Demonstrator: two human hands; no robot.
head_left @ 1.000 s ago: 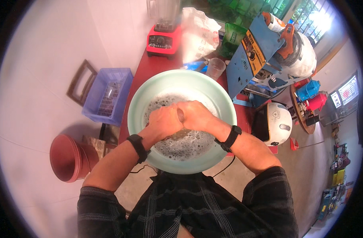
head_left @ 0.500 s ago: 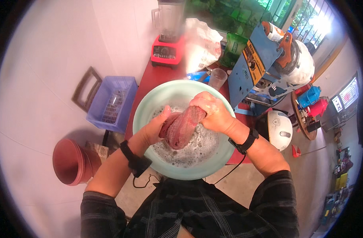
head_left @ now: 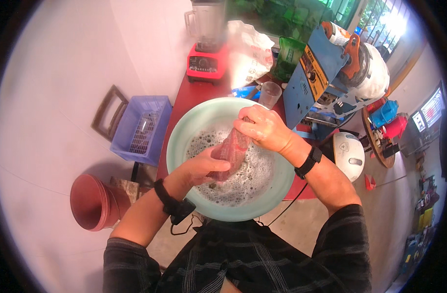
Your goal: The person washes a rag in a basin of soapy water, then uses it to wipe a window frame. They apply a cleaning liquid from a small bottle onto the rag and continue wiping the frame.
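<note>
A light green basin point(head_left: 277, 195) holds foamy, soapy water point(head_left: 255, 178). Above the water hangs a wet, dark pink piece of cloth point(head_left: 235, 147) with a coarse, mesh-like weave; folded as it is, I cannot tell what kind of article it is. My right hand point(head_left: 265, 129) grips its upper end, fingers curled round it and suds on the skin. Lower down, my left hand point(head_left: 204, 165) holds the other end, its thumb lying across the cloth and its other fingers mostly hidden. Both wrists wear black bands.
The basin stands on a red table point(head_left: 179, 115). Behind it are a red blender point(head_left: 204, 66), a white bag point(head_left: 252, 51), a clear cup point(head_left: 270, 94) and a blue machine point(head_left: 306, 83). A purple crate point(head_left: 145, 124) and reddish buckets point(head_left: 94, 202) sit left, a white helmet point(head_left: 349, 156) right.
My left hand has turned over the cloth's lower end, thumb now across it instead of pointing up. The cloth's bulging lower part is now folded in and narrower. My right hand keeps its grip.
</note>
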